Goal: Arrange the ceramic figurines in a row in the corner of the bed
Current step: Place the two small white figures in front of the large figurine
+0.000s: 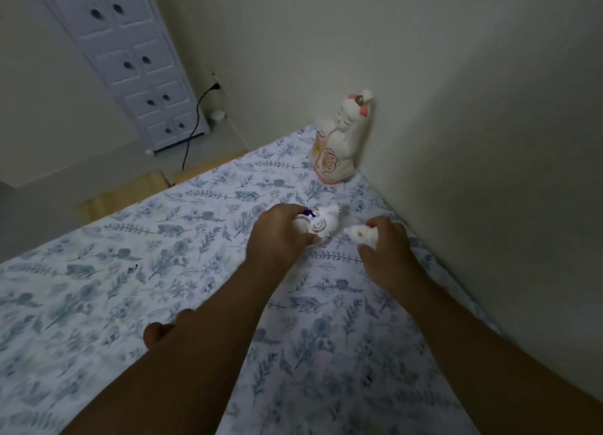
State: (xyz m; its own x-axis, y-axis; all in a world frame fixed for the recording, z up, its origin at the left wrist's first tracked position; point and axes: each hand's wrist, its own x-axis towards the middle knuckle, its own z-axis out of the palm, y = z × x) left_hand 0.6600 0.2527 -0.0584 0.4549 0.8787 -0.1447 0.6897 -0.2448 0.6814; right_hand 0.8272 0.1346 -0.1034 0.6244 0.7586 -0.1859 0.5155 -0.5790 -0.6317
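Left hand (pixel 277 230) gripping white figurine (pixel 321 226), right hand (pixel 388 242) closed on smaller figurine (pixel 360 234), near wall-side bed (pixel 98 271) edge; tall figurine (pixel 339 141) upright in corner.

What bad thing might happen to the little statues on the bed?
The tall figurine stands on soft bedding by the wall; a nudge might tip it. The left hand and right hand hold the swirl figurine and the small white figurine close together; they might knock and chip.
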